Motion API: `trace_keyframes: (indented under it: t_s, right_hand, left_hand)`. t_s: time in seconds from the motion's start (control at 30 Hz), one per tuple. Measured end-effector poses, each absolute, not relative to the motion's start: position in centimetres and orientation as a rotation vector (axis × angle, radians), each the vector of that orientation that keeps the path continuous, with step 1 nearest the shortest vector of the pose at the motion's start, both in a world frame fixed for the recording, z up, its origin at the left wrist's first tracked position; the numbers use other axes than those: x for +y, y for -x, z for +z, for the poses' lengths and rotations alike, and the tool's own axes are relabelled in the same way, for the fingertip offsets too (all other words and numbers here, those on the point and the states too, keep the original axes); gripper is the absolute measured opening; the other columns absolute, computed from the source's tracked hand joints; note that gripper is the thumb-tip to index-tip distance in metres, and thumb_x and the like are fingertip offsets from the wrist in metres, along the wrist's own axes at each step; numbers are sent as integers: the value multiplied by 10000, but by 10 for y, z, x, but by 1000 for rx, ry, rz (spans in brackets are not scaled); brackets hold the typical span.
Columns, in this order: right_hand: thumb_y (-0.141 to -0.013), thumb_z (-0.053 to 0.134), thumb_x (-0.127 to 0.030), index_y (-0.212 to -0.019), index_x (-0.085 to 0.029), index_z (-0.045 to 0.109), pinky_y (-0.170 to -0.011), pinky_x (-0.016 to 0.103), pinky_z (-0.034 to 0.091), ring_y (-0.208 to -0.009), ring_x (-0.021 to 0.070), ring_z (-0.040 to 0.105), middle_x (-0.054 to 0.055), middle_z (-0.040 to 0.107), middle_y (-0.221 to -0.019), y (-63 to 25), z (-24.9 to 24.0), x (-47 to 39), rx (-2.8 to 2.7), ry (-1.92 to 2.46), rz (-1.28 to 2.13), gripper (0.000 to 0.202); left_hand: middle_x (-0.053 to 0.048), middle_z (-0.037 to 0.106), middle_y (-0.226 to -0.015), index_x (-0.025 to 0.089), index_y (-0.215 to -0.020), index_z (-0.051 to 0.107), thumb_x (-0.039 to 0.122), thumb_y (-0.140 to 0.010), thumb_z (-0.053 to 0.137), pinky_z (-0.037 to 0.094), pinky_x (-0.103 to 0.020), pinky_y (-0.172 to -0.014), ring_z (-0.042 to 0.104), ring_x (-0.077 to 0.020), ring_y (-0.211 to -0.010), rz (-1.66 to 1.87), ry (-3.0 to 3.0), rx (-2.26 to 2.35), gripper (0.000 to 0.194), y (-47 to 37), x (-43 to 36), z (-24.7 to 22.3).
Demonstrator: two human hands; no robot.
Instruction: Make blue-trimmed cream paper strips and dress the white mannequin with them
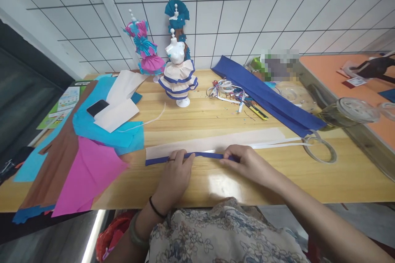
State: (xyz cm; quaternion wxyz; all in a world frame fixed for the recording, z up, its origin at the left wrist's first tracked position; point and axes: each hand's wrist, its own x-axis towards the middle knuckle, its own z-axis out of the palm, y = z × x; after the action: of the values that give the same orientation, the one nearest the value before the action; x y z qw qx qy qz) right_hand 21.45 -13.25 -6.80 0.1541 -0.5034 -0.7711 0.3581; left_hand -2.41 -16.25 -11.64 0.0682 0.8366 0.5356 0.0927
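A long pale cream strip of crepe paper (203,141) lies across the table in front of me, with a narrow dark blue paper strip (156,161) along its near edge. My left hand (179,168) rests on the two layers, its bent fingers and thumb holding the blue strip down against the cream one. Farther right, my right hand (243,160) pinches the blue strip between thumb and fingertips. White tape (277,144) runs from beside the right hand to a tape roll (321,150). A shiny white stretch shows between the hands.
Crepe paper sheets in pink (89,172), brown (58,160) and turquoise (126,135) lie left, with a phone (97,108). Three dressed mini mannequins, one in ruffles (179,80), stand behind. A blue paper roll (265,94), yellow cutter (257,111), scraps (226,88) and jar (348,113) are right.
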Motion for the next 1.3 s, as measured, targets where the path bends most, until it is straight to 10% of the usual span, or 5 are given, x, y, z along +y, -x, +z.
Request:
trace_keyframes:
  t_s: [0.2,1.3]
  right_hand:
    - [-814,542,-415,-1025,-171,570,-563,252,443,-640,119,553,31,642,-820,-231,-83,-117,-1942,1547,1258,324]
    - [-828,452,-313,-707,-199,580,-600,247,361,-670,149,553,18,635,-743,-245,-86,-108,-2221,1854,837,210]
  left_hand:
    - [-115,492,-1030,158,-1170,550,132,-873,405,477,-388,-824,455,-224,-975,294,-2511,1600,332,24,-163,-114]
    - [-123,471,-1069,150,-1193,539,118,-847,442,456,-426,-858,445,-245,-979,360,-2515,1577,361,27,-162,-121]
